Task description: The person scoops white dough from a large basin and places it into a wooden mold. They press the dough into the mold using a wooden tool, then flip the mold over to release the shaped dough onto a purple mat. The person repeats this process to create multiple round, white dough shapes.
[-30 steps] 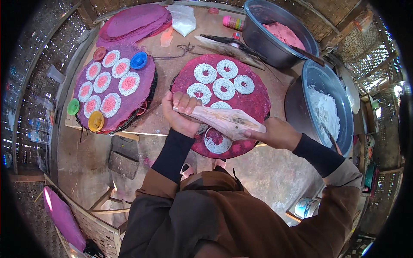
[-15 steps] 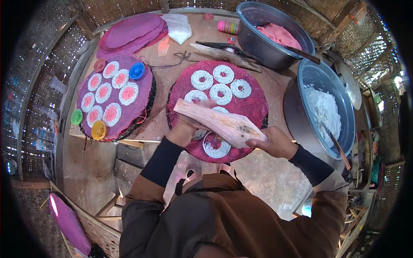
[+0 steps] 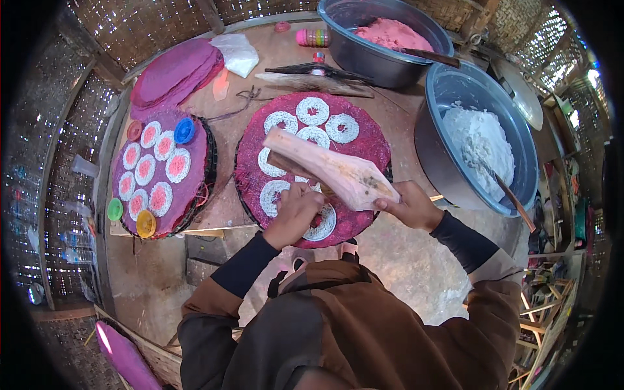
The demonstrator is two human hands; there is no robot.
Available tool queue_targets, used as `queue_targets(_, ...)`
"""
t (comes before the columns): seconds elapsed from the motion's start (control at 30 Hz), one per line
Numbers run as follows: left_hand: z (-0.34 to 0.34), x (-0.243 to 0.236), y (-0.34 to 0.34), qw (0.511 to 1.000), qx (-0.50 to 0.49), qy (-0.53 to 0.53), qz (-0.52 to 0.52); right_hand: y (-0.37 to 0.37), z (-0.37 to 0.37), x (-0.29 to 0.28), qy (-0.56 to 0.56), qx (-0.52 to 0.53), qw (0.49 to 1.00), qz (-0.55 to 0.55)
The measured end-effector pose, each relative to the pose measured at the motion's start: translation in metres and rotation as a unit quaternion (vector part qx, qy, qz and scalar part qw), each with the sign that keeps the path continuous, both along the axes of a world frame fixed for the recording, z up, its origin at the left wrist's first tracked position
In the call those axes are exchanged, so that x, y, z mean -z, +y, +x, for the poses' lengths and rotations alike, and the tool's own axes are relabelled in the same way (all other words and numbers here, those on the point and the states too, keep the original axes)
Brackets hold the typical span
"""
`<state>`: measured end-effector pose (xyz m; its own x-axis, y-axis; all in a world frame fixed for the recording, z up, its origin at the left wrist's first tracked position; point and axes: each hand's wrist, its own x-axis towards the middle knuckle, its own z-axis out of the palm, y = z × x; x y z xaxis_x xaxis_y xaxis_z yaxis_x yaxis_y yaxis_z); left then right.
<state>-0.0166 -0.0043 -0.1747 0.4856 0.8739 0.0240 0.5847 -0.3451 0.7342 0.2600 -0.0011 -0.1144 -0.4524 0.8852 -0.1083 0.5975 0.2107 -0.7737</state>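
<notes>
Bends the fingers of the left hand (image 3: 294,216) over a white ring (image 3: 329,227) (pinching or not, cannot tell); clasps a pale tool (image 3: 331,166) between thumb and fingers of the right hand (image 3: 417,207); holds it aslant above a magenta mat (image 3: 375,146), with a blue-rimmed basin (image 3: 367,62) of pink paste (image 3: 393,34) beyond.

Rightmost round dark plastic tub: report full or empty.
Partly filled: the round dark plastic tub holds a lumpy white mass, with bare inner wall showing above it.

The right hand (image 3: 411,207) holds one end of a long pale tool (image 3: 335,168). The bent left hand (image 3: 296,216) is over a round magenta mat (image 3: 370,151), which carries white rings (image 3: 342,129).
</notes>
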Motion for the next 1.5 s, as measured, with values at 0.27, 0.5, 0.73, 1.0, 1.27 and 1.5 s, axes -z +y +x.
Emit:
queue_targets(0.27, -0.004, -0.011, -0.014, 0.903, -0.012, 0.255, 0.347, 0.002, 0.001, -0.008, -0.006, -0.014, 1.0, -0.017)
queue_targets(0.5, 0.008, -0.066, -0.003, 0.964, -0.096, 0.069, 0.238, -0.001, -0.016, -0.024, 0.02, -0.026, 0.999, -0.03)
queue_targets(0.73, -0.004, -0.064, 0.006, 0.966, 0.052, -0.108, 0.23, 0.021, -0.061, -0.094, -0.096, -0.075, 0.924, 0.364)
queue_targets(1.0, 0.018, -0.126, 0.009, 0.937, 0.207, -0.029, 0.281, 0.075, -0.103, -0.133, 0.39, -0.001, 0.864, 0.32)
queue_targets(1.27, -0.02, -0.144, -0.002, 0.933, 0.243, 0.156, 0.213, -0.011, -0.103, -0.165, 0.245, -0.049, 0.95, 0.189)
queue_targets(1.5, -0.028, -0.11, -0.001, 0.983, 0.149, -0.102, -0.039, -0.028, -0.009, -0.201, 0.378, 0.159, 0.864, 0.293)
